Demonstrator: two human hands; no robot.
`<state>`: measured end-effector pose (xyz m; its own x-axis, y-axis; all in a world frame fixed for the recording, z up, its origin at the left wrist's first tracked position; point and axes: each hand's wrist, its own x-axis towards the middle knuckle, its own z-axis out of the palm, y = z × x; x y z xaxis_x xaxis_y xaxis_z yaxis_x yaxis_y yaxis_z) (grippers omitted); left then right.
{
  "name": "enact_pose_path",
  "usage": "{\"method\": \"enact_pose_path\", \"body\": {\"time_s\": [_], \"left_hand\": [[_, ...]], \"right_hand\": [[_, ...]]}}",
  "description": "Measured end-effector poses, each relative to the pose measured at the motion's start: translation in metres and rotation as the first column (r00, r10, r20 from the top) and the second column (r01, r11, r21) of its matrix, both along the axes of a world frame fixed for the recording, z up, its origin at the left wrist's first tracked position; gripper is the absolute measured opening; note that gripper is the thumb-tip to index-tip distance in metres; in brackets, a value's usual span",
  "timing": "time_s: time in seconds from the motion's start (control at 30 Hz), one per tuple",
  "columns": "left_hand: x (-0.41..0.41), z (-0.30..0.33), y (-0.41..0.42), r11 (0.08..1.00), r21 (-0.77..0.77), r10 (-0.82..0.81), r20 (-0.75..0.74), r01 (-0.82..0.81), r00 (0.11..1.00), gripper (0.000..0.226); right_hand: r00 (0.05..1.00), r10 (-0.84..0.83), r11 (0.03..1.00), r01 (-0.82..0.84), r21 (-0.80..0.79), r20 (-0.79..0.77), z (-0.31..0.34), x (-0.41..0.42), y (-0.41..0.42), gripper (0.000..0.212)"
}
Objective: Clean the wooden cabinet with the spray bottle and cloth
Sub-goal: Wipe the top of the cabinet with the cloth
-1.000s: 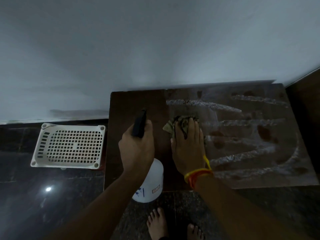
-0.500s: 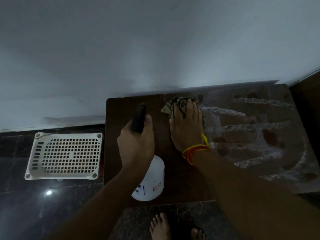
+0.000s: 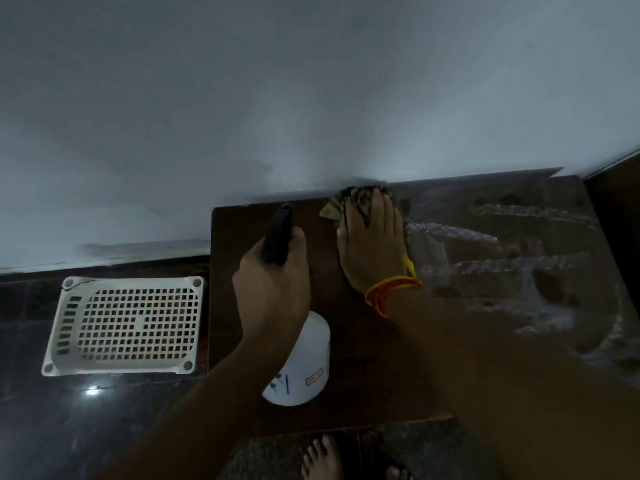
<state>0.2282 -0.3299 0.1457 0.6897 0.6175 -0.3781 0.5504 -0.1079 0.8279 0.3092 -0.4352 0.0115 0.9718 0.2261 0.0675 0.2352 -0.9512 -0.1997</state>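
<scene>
Wooden cabinet [image 3: 363, 341] top mid-wipe

Right hand [image 3: 372, 244] presses the cloth [image 3: 349, 200] flat-fingered at the back edge; left hand [image 3: 273, 292] grips the spray bottle [image 3: 301, 362], ready to respray.

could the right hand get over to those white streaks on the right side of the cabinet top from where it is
Probably yes. The right hand presses the cloth flat at the back edge, the streaks lie just beside it, and nothing stands between them on the cabinet top.
</scene>
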Motion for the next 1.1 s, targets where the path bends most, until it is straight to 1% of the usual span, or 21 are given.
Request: {"method": "enact_pose_path", "body": {"time_s": [0.13,0.27,0.4,0.47,0.57,0.7,0.83,0.97,1.0,1.1], "left_hand": [[-0.002,0.000,0.001,1.000,-0.009,-0.004,0.000,0.004,1.000,0.025],[0.001,0.001,0.003,1.000,-0.015,-0.010,0.001,0.010,1.000,0.026],[0.006,-0.003,0.004,1.000,0.012,-0.026,-0.007,0.026,1.000,0.027],[0.007,-0.006,0.003,0.999,0.030,-0.029,-0.006,0.029,1.000,0.028],[0.005,-0.004,0.000,0.999,0.031,-0.030,-0.013,0.031,0.999,0.028],[0.003,-0.001,-0.001,1.000,0.001,-0.022,-0.013,0.022,1.000,0.026],[0.002,-0.004,0.003,1.000,0.000,-0.005,-0.012,0.005,1.000,0.026],[0.001,-0.008,0.003,1.000,-0.004,0.005,-0.012,-0.005,1.000,0.024],[0.001,-0.008,0.002,1.000,-0.007,0.002,-0.014,-0.002,1.000,0.024],[0.001,-0.008,-0.002,1.000,-0.012,-0.005,-0.014,0.005,1.000,0.022]], "right_hand": [[0.999,-0.028,0.999,0.028,0.024,-0.015,0.002,-0.012,0.004,0.053],[0.999,0.025,1.000,-0.025,0.000,-0.047,0.004,-0.043,0.005,0.052],[0.999,0.046,0.999,-0.046,0.013,-0.010,0.001,-0.008,0.014,0.050],[0.997,0.048,0.998,-0.046,0.043,-0.053,0.001,0.008,0.021,0.049],[0.996,0.054,0.998,-0.051,0.043,-0.077,0.003,0.009,0.020,0.050],[0.991,0.125,0.992,-0.125,0.004,-0.039,0.003,0.004,0.004,0.049],[0.999,0.042,0.999,-0.042,0.026,-0.032,0.001,0.014,-0.003,0.052],[0.998,-0.055,0.997,0.057,0.061,-0.034,0.001,0.006,0.016,0.050],[0.999,-0.038,0.997,0.040,0.064,-0.028,0.001,0.005,0.019,0.050],[0.993,0.115,0.993,-0.114,0.030,-0.036,0.002,0.009,0.009,0.050]]}}
